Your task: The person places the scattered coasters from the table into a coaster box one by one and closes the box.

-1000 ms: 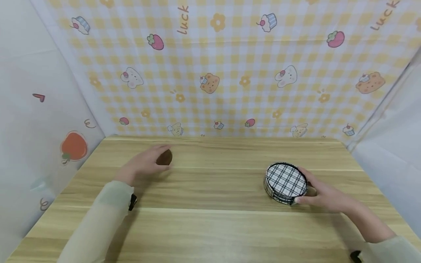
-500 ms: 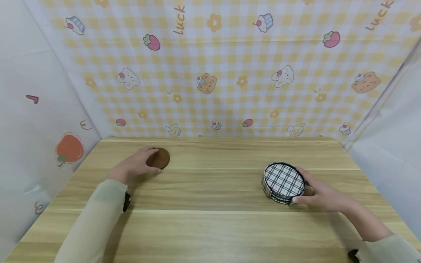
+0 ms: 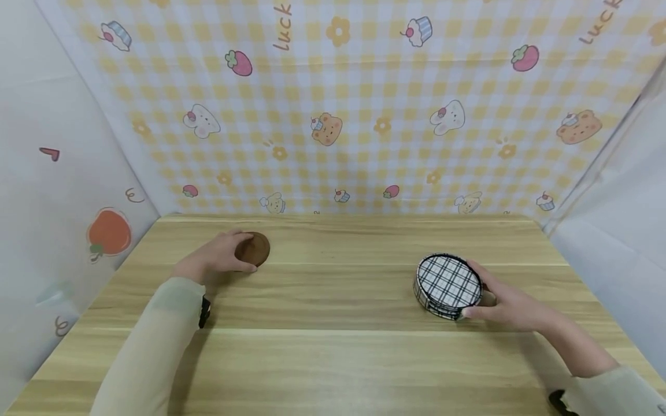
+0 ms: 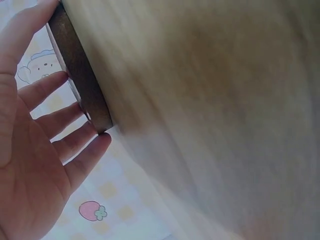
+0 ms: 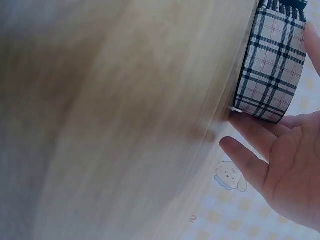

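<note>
In the head view, a round brown wooden disc [image 3: 255, 249] lies on the table at the back left. My left hand [image 3: 227, 253] holds its left side between thumb and fingers. The left wrist view shows the disc's dark thick edge [image 4: 80, 70] close over the wood, fingertips along its rim. To the right, a round case [image 3: 450, 281] in black-and-white plaid sits on the table. My right hand [image 3: 512, 304] grips its right side, thumb at the near edge and fingers at the far edge. The plaid side wall [image 5: 272, 65] shows in the right wrist view.
The wood-grain table [image 3: 333, 358] runs back to a yellow checked cloth [image 3: 359, 167] with cartoon prints. White cloth walls stand at the left [image 3: 47, 190] and right [image 3: 624, 231].
The brown disc, seen dark and tilted earlier, now shows its flat top on the table, with my left hand still at its side. My right hand and the plaid case stay in place.
</note>
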A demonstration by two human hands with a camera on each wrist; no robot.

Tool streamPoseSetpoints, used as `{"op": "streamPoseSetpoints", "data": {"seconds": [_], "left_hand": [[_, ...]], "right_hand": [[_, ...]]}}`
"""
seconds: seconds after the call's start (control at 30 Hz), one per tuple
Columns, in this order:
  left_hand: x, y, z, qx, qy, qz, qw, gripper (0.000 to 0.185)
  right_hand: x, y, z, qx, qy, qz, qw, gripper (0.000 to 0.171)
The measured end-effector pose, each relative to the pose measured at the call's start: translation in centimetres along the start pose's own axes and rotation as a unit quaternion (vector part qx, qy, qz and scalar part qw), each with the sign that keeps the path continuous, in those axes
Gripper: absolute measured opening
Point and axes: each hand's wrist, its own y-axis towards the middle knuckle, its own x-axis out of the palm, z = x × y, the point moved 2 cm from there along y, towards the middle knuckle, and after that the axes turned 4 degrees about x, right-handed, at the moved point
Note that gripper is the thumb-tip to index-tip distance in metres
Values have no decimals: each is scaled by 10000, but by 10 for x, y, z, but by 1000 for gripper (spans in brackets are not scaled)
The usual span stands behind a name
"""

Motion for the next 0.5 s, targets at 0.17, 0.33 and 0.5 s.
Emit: {"op": "streamPoseSetpoints", "data": {"seconds": [0.17,0.33,0.5], "left_hand": [[1,-3,2,41,91,-18,9999,89],[2,-5,4,87,169,-31,9998,89],[2,-6,9,156,158,-50,9997,90]], "right_hand": [[1,0,1,-3,-95,6,10000,105],[1,-1,2,5,39,-7,10000,105],[0,0,1,-14,134,-34,9999,106]]}}
